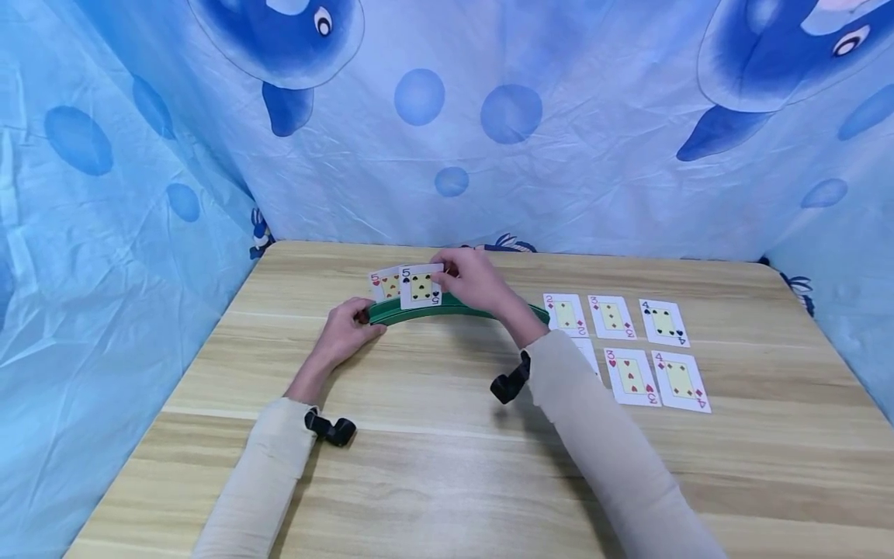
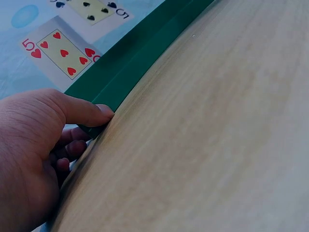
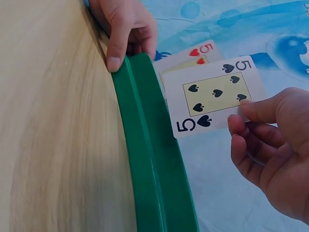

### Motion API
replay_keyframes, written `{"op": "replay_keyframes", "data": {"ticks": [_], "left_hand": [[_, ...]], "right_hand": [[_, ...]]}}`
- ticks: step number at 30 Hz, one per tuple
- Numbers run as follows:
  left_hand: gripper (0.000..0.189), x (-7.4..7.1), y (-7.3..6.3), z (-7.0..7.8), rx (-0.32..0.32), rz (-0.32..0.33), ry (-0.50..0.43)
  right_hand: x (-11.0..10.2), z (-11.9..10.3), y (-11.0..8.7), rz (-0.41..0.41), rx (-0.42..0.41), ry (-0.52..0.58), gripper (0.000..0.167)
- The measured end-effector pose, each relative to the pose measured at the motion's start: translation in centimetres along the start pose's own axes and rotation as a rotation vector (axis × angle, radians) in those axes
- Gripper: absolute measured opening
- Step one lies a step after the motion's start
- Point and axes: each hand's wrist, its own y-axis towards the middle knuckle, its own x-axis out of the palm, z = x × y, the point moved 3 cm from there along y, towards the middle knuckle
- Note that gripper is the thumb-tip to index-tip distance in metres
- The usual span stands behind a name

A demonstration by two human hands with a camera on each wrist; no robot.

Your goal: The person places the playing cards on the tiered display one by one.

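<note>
A curved green card holder (image 1: 412,314) stands on the table, its left end pinched between the thumb and fingers of my left hand (image 1: 344,331). The five of hearts (image 2: 63,53) stands upright at the holder's left part. Beside it, partly in front of it, is the five of spades (image 3: 217,94), face toward me. My right hand (image 1: 482,283) pinches that card by its right edge, thumb on the face. The card's lower edge is at the holder; whether it sits in the groove I cannot tell.
Face-up cards lie in two rows at right: two of diamonds (image 1: 564,316), three of diamonds (image 1: 611,318), four of spades (image 1: 664,323), then three of hearts (image 1: 632,378) and four of diamonds (image 1: 680,381). My right sleeve (image 1: 594,419) partly covers another card. A blue curtain (image 1: 454,217) hangs behind the table.
</note>
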Motion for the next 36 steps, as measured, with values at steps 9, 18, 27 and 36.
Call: {"op": "replay_keyframes", "data": {"ticks": [9, 18, 27, 36], "left_hand": [[0.039, 0.0, 0.1, 0.1, -0.014, -0.002, -0.006], [0.037, -0.2, 0.0, 0.1, 0.002, -0.008, -0.015], [0.037, -0.1, 0.1, 0.2, 0.017, -0.006, -0.005], [0.038, -0.1, 0.1, 0.2, 0.006, -0.011, -0.015]], "right_hand": [[1.7, -0.5, 0.8, -0.008, 0.027, 0.02, 0.018], [3.5, -0.8, 1.4, 0.022, 0.022, 0.041, 0.018], [4.6, -0.3, 1.3, 0.036, 0.019, 0.029, 0.015], [5.6, 0.1, 1.6, 0.043, 0.026, 0.007, 0.014]]}}
